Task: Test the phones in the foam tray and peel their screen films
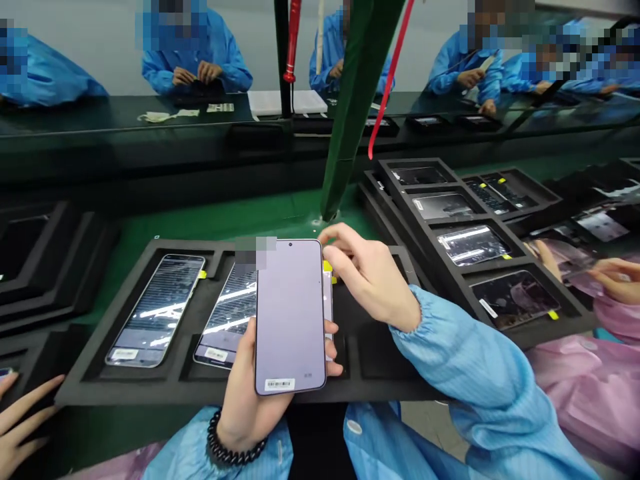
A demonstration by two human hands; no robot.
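A smartphone with a pale lilac screen and a barcode label at its lower edge stands tilted toward me in my left hand. My left thumb lies along one side, with the fingertips wrapped round the other. At the phone's top right corner is my right hand, its thumb and index finger curled close together; what lies between them is hidden. Beneath both hands is a black foam tray. In its slots lie a phone at the left and another phone, partly covered by the held one.
More foam trays with phones stand at the right, and stacked black trays at the left. A green post rises behind the tray. Co-workers' hands show at both sides; people in blue sit across the dark bench.
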